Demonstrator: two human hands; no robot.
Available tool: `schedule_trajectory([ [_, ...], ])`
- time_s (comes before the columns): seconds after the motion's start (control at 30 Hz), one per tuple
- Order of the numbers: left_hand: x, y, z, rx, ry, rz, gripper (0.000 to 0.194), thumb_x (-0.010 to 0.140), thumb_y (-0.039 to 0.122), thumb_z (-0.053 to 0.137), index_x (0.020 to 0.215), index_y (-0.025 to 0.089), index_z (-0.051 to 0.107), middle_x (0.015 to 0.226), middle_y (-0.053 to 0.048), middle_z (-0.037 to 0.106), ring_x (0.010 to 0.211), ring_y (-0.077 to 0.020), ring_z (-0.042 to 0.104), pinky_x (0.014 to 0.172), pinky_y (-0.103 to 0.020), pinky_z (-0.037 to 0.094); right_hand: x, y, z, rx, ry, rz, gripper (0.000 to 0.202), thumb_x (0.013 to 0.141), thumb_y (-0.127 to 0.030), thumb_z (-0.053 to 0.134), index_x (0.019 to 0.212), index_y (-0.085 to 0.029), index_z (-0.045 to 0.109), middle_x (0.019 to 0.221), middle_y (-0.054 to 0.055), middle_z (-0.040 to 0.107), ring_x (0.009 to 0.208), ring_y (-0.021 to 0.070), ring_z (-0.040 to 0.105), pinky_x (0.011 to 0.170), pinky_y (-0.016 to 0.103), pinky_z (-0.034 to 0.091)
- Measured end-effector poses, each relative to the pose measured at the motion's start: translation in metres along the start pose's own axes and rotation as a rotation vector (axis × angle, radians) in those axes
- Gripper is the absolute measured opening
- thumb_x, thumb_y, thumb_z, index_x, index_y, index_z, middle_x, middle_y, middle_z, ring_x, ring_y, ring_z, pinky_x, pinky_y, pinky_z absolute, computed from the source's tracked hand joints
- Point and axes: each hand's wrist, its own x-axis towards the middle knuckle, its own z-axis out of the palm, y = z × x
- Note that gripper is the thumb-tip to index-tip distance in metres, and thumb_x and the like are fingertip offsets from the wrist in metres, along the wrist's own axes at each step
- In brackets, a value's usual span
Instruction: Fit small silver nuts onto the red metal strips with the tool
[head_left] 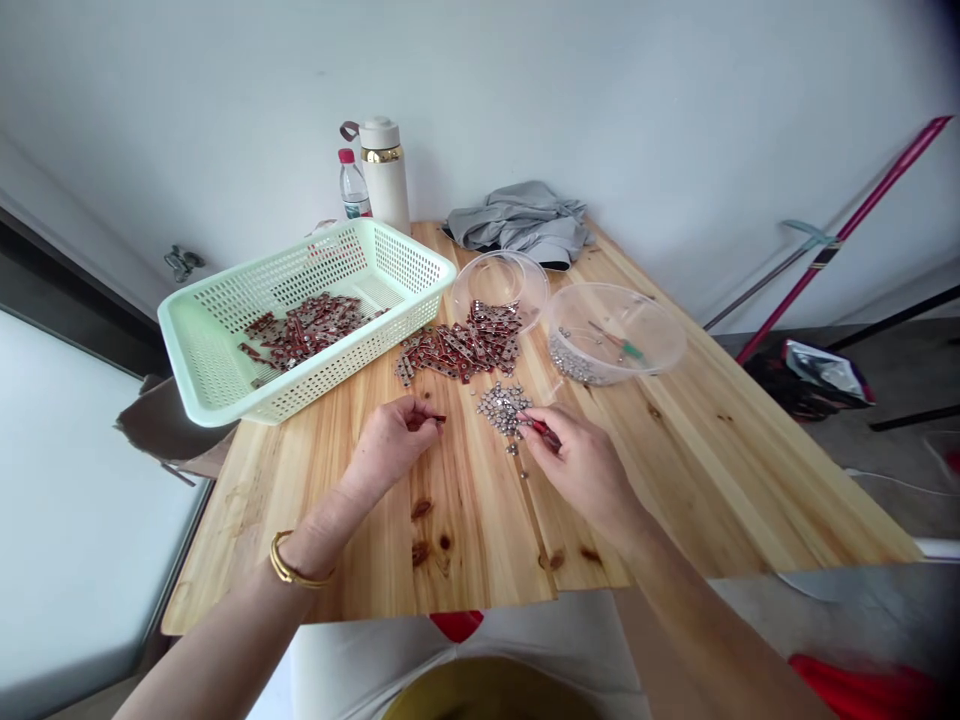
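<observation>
My left hand (pixel 397 438) is closed over the wooden table, pinching a small dark red strip (pixel 439 419) whose end pokes past the fingertips. My right hand (pixel 574 450) grips a slim red-handled tool (pixel 543 432); its kind is mostly hidden by the fingers. The tool's tip reaches the edge of a pile of small silvery metal pieces (pixel 501 405), with a few strays nearer me. Behind that pile lies a heap of red-brown strips with holes (pixel 465 345). More such strips (pixel 311 325) lie inside a pale green basket (pixel 225 400).
A clear round tub (pixel 667 350) holds more metal pieces and a green-handled tool (pixel 628 349). Its clear lid (pixel 536 280) lies beside it. A white flask (pixel 388 185), a plastic bottle (pixel 352 185) and grey cloth (pixel 521 220) are at the back.
</observation>
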Motion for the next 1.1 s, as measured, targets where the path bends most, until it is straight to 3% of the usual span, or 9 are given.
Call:
schedule_trajectory([
  [0.17, 0.001, -0.005, 0.008, 0.306, 0.061, 0.174, 0.01, 0.076, 0.016, 0.059, 0.08, 0.02, 0.066, 0.072, 0.001, 0.069, 0.064, -0.0139, 0.06, 0.062, -0.027, 0.044, 0.041, -0.009, 0.005, -0.247, -0.091, -0.095, 0.016, 0.093, -0.024, 0.053, 0.095, -0.02, 0.068, 0.096, 0.006, 0.067, 0.083, 0.0185, 0.064, 0.072, 0.029, 0.045],
  [0.33, -0.001, -0.012, 0.007, 0.508, 0.118, 0.361, 0.01, 0.078, 0.012, 0.061, 0.075, 0.019, 0.067, 0.08, -0.003, 0.068, 0.08, -0.019, 0.059, 0.075, -0.032, 0.044, 0.075, -0.031, 0.021, -0.456, -0.288, -0.075, 0.018, 0.094, -0.022, 0.051, 0.093, -0.021, 0.07, 0.098, 0.005, 0.066, 0.079, 0.0167, 0.062, 0.064, 0.028, 0.038],
  [0.43, -0.001, -0.019, 0.005, 0.604, 0.137, 0.379, 0.01, 0.08, 0.015, 0.063, 0.075, 0.02, 0.07, 0.08, -0.003, 0.068, 0.083, -0.0218, 0.057, 0.078, -0.036, 0.041, 0.083, -0.032, 0.026, -0.508, -0.353, -0.05, 0.017, 0.092, -0.02, 0.052, 0.087, -0.019, 0.069, 0.096, 0.006, 0.066, 0.079, 0.017, 0.061, 0.064, 0.029, 0.036],
  [0.57, -0.001, -0.025, 0.002, 0.628, 0.158, 0.345, 0.01, 0.082, 0.021, 0.066, 0.077, 0.024, 0.074, 0.081, -0.002, 0.068, 0.085, -0.0233, 0.056, 0.079, -0.038, 0.039, 0.082, -0.031, 0.031, -0.477, -0.37, -0.068, 0.015, 0.089, -0.017, 0.054, 0.083, -0.018, 0.067, 0.091, 0.005, 0.065, 0.081, 0.0171, 0.06, 0.065, 0.028, 0.036],
  [0.7, -0.001, -0.024, 0.002, 0.595, 0.155, 0.317, 0.01, 0.082, 0.021, 0.066, 0.079, 0.024, 0.075, 0.083, -0.002, 0.07, 0.087, -0.0232, 0.056, 0.081, -0.038, 0.038, 0.067, -0.038, 0.038, -0.354, -0.293, -0.179, 0.01, 0.088, -0.02, 0.057, 0.079, -0.018, 0.063, 0.086, 0.004, 0.062, 0.078, 0.0165, 0.059, 0.066, 0.027, 0.038],
  [0.87, -0.001, -0.02, 0.002, 0.631, 0.153, 0.283, 0.012, 0.082, 0.021, 0.064, 0.079, 0.025, 0.074, 0.082, -0.002, 0.07, 0.087, -0.0228, 0.056, 0.08, -0.038, 0.036, 0.046, -0.042, 0.053, -0.281, -0.196, -0.338, 0.014, 0.092, -0.019, 0.052, 0.083, -0.017, 0.061, 0.085, 0.004, 0.06, 0.072, 0.0152, 0.057, 0.062, 0.027, 0.039],
  [1.1, 0.0, -0.021, 0.001, 0.657, 0.144, 0.276, 0.015, 0.082, 0.018, 0.06, 0.072, 0.021, 0.071, 0.08, -0.002, 0.068, 0.084, -0.0226, 0.055, 0.075, -0.037, 0.034, 0.039, -0.038, 0.058, -0.272, -0.204, -0.399, 0.02, 0.097, -0.019, 0.047, 0.083, -0.018, 0.061, 0.085, 0.004, 0.06, 0.072, 0.0142, 0.057, 0.062, 0.027, 0.04],
])
